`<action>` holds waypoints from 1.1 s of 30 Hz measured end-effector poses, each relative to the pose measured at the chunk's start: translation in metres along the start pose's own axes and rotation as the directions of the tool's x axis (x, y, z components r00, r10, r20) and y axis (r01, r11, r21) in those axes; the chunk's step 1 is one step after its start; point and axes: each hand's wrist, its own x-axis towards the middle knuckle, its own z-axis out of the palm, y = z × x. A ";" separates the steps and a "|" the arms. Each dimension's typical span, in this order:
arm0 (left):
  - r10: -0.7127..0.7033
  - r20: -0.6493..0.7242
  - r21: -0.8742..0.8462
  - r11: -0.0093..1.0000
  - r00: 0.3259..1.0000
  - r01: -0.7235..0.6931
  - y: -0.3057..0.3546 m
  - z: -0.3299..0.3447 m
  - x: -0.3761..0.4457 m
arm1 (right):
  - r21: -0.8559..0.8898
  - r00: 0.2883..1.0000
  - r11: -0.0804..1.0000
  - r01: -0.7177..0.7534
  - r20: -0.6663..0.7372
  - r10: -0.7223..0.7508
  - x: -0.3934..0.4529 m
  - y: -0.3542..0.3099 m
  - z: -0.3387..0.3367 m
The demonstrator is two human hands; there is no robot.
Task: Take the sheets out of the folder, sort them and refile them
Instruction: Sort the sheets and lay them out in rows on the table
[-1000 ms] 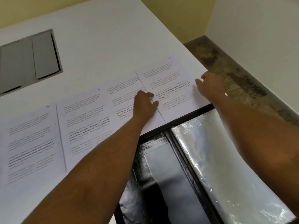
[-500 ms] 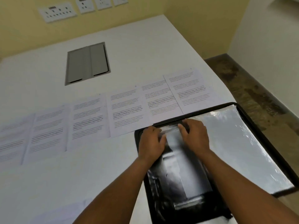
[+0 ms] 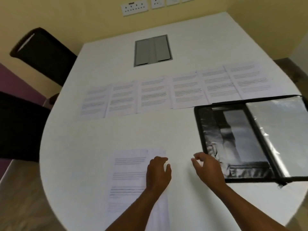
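Sheets: six printed pgs (image 3: 180, 90) laid in a row across the white table (image 3: 116, 134), edges touching or slightly overlapping, running from left-centre to the far right. Rightmost pgs sit just beyond the folder's top edge; the folder rim overlaps their lower corners a bit. Separate small stack of sheets (image 3: 128, 174) lies near the table's near edge, in front of the person, top pg w/ printed lines, a second pg peeking out on the right.

Folder (image 3: 236, 142) is black, lying open flat on the right side of table, clear plastic sleeves showing, right half glossy w/ glare. Part of it runs out of frame.

L hand (image 3: 158, 172) rests on the right side of the near stack, palm down, fingers bent, tips on the paper; thumb out to the right. Can't tell if it pinches a pg or only presses.

R hand (image 3: 206, 169) hovers btwn the stack and the folder, holding nothing, fingers loosely curled, thumb and index close together but apart.

Grey cable hatch (image 3: 152, 50) set in table centre, far side. Black chair (image 3: 43, 54) at left, wall sockets (image 3: 135, 8) on yellow wall.
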 end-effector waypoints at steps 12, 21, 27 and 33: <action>-0.448 -0.145 0.233 0.851 0.882 0.471 -0.146 -0.092 -0.069 | -0.039 0.935 0.967 -0.251 0.249 0.253 -0.094 -0.051 0.104; -0.540 -0.067 0.259 0.803 0.839 0.537 -0.168 -0.102 -0.065 | -0.078 0.889 0.904 -0.420 0.162 0.428 -0.094 -0.067 0.125; -0.525 -0.042 0.183 0.832 0.850 0.523 -0.168 -0.102 -0.063 | -0.023 0.907 0.916 -0.401 0.127 0.401 -0.088 -0.072 0.130; -0.521 -0.022 0.092 0.849 0.853 0.521 -0.173 -0.107 -0.060 | -0.096 0.935 0.932 -0.350 0.026 0.354 -0.087 -0.076 0.123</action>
